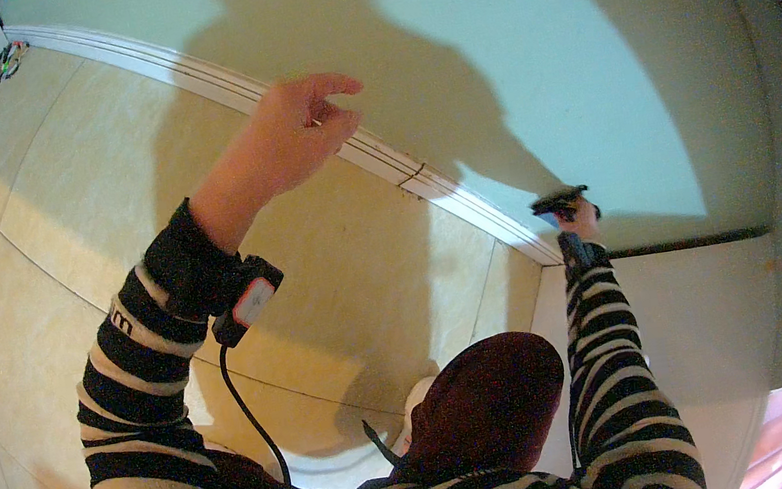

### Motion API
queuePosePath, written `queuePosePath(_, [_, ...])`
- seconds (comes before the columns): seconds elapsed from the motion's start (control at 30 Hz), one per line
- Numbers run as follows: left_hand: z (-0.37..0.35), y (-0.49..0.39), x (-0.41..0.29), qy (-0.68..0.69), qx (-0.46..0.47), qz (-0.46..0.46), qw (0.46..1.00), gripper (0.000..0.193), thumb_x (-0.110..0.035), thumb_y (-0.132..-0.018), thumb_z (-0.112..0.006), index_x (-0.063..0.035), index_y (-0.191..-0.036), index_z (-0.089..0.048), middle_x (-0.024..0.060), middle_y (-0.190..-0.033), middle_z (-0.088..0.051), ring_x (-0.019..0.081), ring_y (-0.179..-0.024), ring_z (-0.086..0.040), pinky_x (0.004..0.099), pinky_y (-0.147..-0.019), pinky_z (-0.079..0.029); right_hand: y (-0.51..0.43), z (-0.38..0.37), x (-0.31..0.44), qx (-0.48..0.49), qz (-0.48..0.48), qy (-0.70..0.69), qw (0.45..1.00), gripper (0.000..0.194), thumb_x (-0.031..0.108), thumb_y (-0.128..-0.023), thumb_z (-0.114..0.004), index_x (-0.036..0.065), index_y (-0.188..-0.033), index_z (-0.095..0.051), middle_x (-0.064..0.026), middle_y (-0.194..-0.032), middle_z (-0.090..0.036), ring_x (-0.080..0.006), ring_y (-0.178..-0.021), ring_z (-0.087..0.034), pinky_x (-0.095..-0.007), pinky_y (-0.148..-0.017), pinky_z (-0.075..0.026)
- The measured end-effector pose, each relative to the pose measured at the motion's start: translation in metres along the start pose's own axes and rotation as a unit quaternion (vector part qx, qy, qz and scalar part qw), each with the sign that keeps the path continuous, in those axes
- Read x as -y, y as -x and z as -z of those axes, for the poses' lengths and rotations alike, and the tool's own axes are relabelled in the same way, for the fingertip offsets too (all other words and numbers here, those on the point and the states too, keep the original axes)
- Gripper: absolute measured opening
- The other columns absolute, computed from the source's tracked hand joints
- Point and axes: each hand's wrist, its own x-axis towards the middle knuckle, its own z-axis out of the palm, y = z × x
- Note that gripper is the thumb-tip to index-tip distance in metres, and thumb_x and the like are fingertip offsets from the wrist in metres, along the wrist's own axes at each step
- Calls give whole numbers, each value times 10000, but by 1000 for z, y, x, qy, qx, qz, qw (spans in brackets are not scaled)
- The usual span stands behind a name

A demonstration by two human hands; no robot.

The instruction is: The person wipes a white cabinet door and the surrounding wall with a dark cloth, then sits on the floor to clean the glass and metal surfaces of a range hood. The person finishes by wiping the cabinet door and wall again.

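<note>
My left hand (298, 129) is raised in front of a pale green wall (559, 52). Its index finger and thumb stand apart, the other fingers look curled, and no object shows in it. On my right, my outstretched right hand (586, 217) grips a dark object (557, 200) beside the wall, near the corner. That object is small and blurred, so I cannot tell its kind. A black device with a light grey face (254, 301) is strapped to my left wrist, and a black cable (244, 403) hangs from it.
A white baseboard (215, 81) runs along the wall above beige floor tiles (76, 216). Tangled cords or small items (4, 68) lie in the far left corner. My bent knee (490, 400) is close below, beside a white rounded thing (341, 468). A pale panel (696, 305) stands at right.
</note>
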Motion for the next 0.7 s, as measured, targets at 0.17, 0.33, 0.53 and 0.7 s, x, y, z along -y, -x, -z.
queuePosePath(0.17, [0,1,2,31,7,22,999,328,-181,-870,-596,-31,-1158,-555,29,-794,-633,103,-676,-578,255,-624,-491,-4,-133,42,50,-256,-198,945,306,167,-812,-605,27,-1076,-539,-122,-1031,-607,-264,-944,-587,-392,-793,-497])
queuePosePath(0.33, [2,2,-6,5,-18,27,999,319,-162,-829,-608,-14,-1110,-577,74,-753,-642,114,-662,-581,273,-613,-488,-7,-243,146,51,-229,-331,914,281,120,-816,-624,20,-1063,-536,-131,-975,-616,-261,-887,-609,-377,-723,-532])
queuePosePath(0.53, [9,1,-10,50,-54,-15,997,314,-155,-811,-619,-2,-1084,-589,103,-747,-648,121,-661,-581,288,-613,-489,-8,-223,293,-82,94,-295,947,266,120,-819,-639,-8,-1036,-554,-102,-965,-609,-216,-837,-605,-348,-651,-524])
queuePosePath(0.7, [13,3,-9,46,-29,-4,999,302,-163,-866,-590,-37,-1139,-565,25,-788,-635,115,-685,-590,260,-639,-502,-3,-146,434,-262,341,191,882,397,256,-824,-637,-11,-1110,-567,-152,-1104,-602,-285,-969,-584,-378,-836,-460])
